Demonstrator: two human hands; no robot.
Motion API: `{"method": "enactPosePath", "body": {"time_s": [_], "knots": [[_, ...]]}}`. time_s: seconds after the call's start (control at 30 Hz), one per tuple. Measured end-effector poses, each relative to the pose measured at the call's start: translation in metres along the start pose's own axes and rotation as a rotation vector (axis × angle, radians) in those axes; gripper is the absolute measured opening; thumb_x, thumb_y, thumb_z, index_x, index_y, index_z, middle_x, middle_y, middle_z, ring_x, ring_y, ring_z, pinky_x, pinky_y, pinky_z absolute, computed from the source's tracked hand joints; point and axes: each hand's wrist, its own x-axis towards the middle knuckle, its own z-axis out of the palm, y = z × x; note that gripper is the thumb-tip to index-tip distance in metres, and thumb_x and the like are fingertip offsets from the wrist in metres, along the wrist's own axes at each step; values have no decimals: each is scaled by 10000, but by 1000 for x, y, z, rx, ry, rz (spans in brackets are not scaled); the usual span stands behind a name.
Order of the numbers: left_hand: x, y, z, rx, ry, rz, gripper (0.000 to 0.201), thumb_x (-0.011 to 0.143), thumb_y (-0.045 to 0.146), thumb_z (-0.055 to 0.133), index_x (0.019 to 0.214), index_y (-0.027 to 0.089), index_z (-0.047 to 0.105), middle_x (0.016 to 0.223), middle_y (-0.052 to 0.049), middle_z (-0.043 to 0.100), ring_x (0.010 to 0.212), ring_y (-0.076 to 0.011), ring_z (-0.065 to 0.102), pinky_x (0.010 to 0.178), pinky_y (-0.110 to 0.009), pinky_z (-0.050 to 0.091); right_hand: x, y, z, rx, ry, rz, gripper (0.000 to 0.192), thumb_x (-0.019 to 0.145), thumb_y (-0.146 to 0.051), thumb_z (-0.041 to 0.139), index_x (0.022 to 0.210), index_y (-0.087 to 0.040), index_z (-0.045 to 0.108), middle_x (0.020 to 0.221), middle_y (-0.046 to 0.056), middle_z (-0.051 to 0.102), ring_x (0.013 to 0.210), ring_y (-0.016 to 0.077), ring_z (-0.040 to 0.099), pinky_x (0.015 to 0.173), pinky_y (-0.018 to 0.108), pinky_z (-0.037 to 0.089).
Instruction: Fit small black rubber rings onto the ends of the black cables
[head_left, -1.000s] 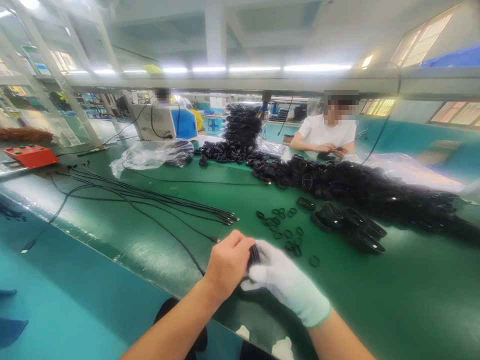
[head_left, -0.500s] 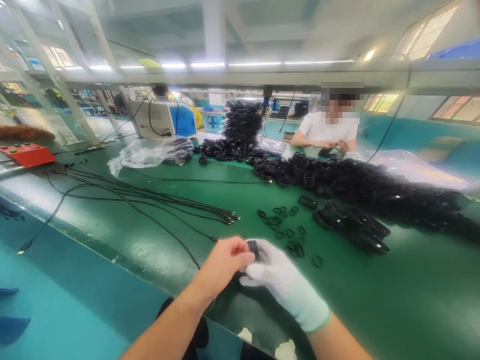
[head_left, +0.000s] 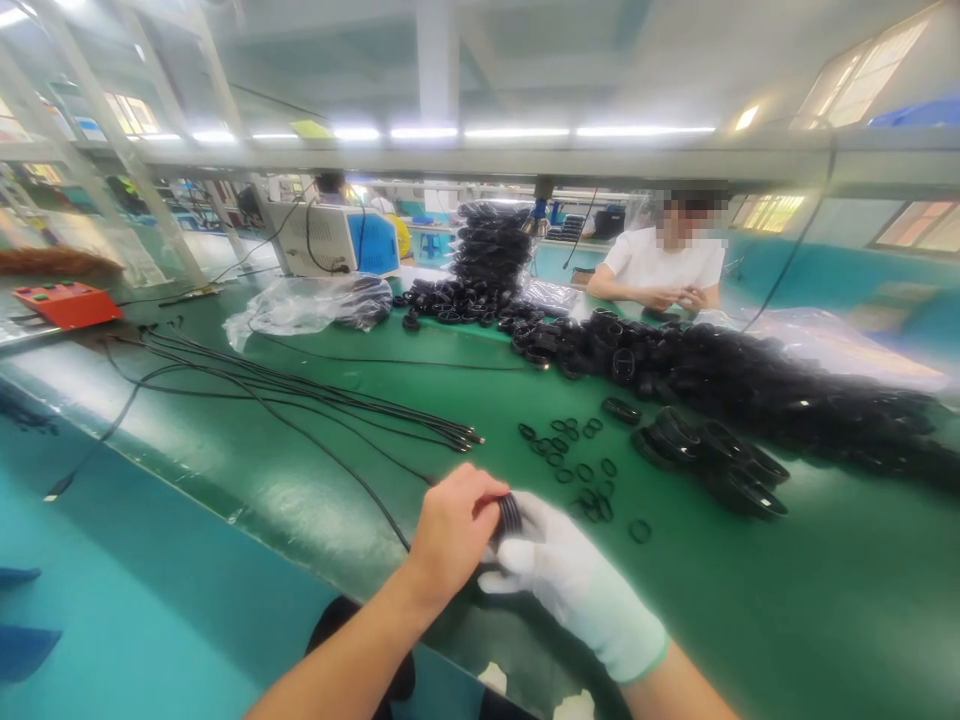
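Observation:
A black cable coil [head_left: 510,516] is pinched between my two hands, its loops side by side. My bare left hand [head_left: 452,535] is closed, fingers and thumb on the coil's left side. My right hand [head_left: 566,570], in a white glove, wraps round the coil from the right. Parts of the coil are hidden behind the fingers. Just beyond the hands, several small black rings [head_left: 584,473] lie loose on the green table [head_left: 750,590]. Several coiled cables [head_left: 739,470] lie to their right.
Long straight black cables [head_left: 375,405] with plugs run across the left. A large heap of black coils [head_left: 675,350] stretches along the back right. Behind stand a bagged stack [head_left: 491,245], a grey-blue machine [head_left: 337,240] and a red switch box [head_left: 69,304]. Opposite sits a person [head_left: 664,265].
My left hand has turned over, its fingers now higher across the coil, and more of the loops show. The right hand keeps its hold. The view has shifted slightly.

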Motion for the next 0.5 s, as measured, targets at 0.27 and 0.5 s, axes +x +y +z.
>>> {"method": "enactPosePath", "body": {"time_s": [0.27, 0.5], "knots": [[25, -4, -14, -128, -220, -92, 222, 740, 131, 537, 890, 199, 685, 867, -19, 659, 820, -168, 598, 788, -300, 473, 1, -4, -7, 213, -64, 39, 323, 807, -304, 634, 1086, -149, 579, 994, 79, 582, 812, 147, 591, 668, 270, 508], [38, -21, -43, -691, -671, -111, 426, 717, 206, 637, 1141, 168, 615, 1149, -86, 631, 1049, -225, 578, 935, -359, 432, 1, -10, -2, 390, -261, 261, 531, 848, -491, 451, 1104, -43, 577, 1132, 176, 580, 766, 150, 603, 638, 269, 508]]}}
